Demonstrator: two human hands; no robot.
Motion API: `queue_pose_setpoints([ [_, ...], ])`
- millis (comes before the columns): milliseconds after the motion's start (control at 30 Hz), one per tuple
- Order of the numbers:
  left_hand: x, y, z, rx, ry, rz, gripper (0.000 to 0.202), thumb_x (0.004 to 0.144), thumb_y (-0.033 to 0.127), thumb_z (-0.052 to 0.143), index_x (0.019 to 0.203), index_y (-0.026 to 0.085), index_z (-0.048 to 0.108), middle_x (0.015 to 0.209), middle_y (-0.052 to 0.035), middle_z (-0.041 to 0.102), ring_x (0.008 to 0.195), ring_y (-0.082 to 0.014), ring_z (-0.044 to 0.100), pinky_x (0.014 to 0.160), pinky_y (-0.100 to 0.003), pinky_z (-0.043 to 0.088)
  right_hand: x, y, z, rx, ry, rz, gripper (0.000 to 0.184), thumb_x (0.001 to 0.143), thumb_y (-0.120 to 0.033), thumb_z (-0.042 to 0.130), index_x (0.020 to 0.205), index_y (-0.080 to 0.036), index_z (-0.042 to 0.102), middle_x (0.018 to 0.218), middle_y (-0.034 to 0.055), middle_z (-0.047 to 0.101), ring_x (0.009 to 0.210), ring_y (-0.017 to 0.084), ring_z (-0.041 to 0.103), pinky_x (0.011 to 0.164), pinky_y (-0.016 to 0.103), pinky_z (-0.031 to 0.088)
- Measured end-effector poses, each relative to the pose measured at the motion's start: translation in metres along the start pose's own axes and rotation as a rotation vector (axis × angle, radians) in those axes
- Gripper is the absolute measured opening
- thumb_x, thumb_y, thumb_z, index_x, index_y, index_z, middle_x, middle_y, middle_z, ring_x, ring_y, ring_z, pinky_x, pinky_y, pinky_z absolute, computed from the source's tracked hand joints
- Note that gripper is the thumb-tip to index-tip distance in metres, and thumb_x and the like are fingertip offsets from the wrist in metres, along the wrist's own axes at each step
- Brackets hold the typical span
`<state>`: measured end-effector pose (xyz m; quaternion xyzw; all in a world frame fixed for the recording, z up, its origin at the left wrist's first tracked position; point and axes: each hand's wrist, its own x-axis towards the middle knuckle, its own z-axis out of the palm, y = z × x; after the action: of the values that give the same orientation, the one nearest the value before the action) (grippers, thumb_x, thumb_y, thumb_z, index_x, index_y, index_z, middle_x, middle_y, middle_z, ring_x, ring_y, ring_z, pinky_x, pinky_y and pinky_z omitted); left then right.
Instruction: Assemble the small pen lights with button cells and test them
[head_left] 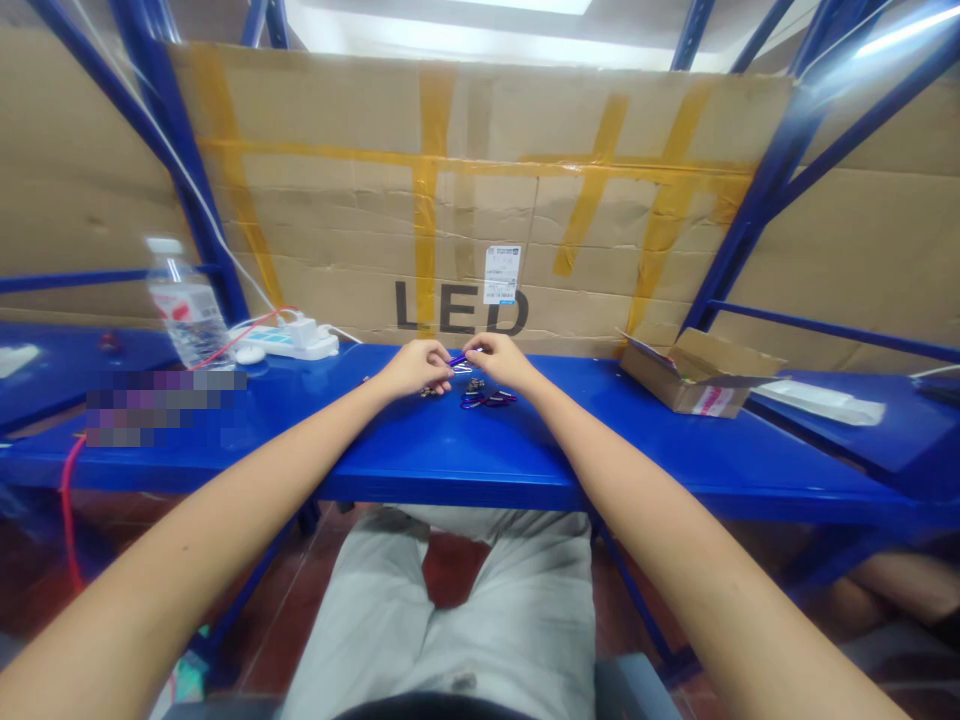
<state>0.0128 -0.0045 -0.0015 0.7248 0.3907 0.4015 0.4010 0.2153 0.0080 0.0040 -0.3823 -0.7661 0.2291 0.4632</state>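
My left hand (417, 368) and my right hand (496, 360) meet above the blue table (465, 450), fingers closed on a small purple carabiner (459, 359) between them. One end is pinched by each hand. Just below my right hand lies a little group of dark purple and red carabiners (487, 400). Small metal pieces (475, 384) sit close behind that group. More small metal bits (429, 391) lie under my left hand, partly hidden by it; their kind is too small to tell.
An open cardboard box (679, 372) stands on the right, beside a white packet (825, 402). To the left are a plastic bottle (187, 310) and a white power strip (292, 340) with cables. A cardboard sheet (337, 230) walls off the back, between blue metal posts (750, 240).
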Motion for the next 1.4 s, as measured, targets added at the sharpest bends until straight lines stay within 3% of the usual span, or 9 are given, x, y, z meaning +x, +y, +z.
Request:
queue_pose_setpoints([
  [233,-0.0007,0.0022,0.0019,0.005,0.055,0.055,0.022,0.074,0.02,0.081,0.082,0.016,0.06,0.063,-0.0054,0.072,0.054,-0.018,0.069,0.057,-0.032,0.057,0.0028,0.0038,0.0009,0.159,-0.023,0.149,0.009,0.077,-0.009,0.065,0.079,-0.017,0.066,0.065,0.0002,0.064,0.06,0.014,0.057,0.061,0.028,0.047],
  [500,-0.0035,0.0037,0.0032,0.108,0.135,0.159,0.014,0.075,0.018,0.075,0.081,0.02,0.062,0.065,-0.0039,0.071,0.056,-0.0194,0.068,0.059,-0.036,0.056,-0.0022,-0.0037,-0.0009,0.237,-0.031,0.209,0.013,0.08,-0.003,0.063,0.081,-0.016,0.066,0.068,0.0015,0.067,0.06,0.014,0.06,0.063,0.03,0.051],
  [667,-0.003,0.0019,-0.0007,0.344,0.153,0.266,0.004,0.078,0.019,0.067,0.081,0.021,0.065,0.068,-0.0019,0.071,0.06,-0.0183,0.068,0.06,-0.032,0.052,-0.0037,-0.0051,-0.0007,0.246,-0.03,0.223,0.013,0.08,-0.003,0.065,0.081,-0.016,0.065,0.069,0.0018,0.067,0.063,0.014,0.06,0.063,0.029,0.051],
  [900,-0.0011,0.003,-0.0043,0.745,0.175,0.438,0.01,0.083,0.018,0.061,0.087,0.018,0.07,0.074,-0.0026,0.073,0.069,-0.0151,0.064,0.069,-0.027,0.046,-0.0035,-0.0042,-0.0008,0.239,-0.044,0.237,0.014,0.084,-0.002,0.061,0.082,-0.015,0.065,0.07,0.0016,0.066,0.064,0.013,0.061,0.063,0.027,0.05],
  [1133,0.0013,-0.0014,-0.0045,0.774,0.166,0.491,0.011,0.084,0.016,0.06,0.087,0.019,0.069,0.074,-0.0022,0.072,0.069,-0.0146,0.064,0.069,-0.026,0.046,-0.0018,-0.0009,0.0001,0.285,-0.033,0.265,0.015,0.081,-0.001,0.062,0.08,-0.015,0.065,0.072,0.0034,0.067,0.069,0.015,0.062,0.065,0.028,0.05],
  [1400,-0.0014,0.001,-0.0004,0.651,0.223,0.589,0.015,0.084,0.014,0.063,0.098,0.019,0.064,0.084,-0.0023,0.075,0.075,-0.0135,0.068,0.071,-0.024,0.05,0.0,0.0015,-0.0014,0.526,-0.041,0.301,0.016,0.077,0.0,0.062,0.083,-0.015,0.063,0.066,0.0013,0.063,0.062,0.013,0.058,0.062,0.027,0.047],
])
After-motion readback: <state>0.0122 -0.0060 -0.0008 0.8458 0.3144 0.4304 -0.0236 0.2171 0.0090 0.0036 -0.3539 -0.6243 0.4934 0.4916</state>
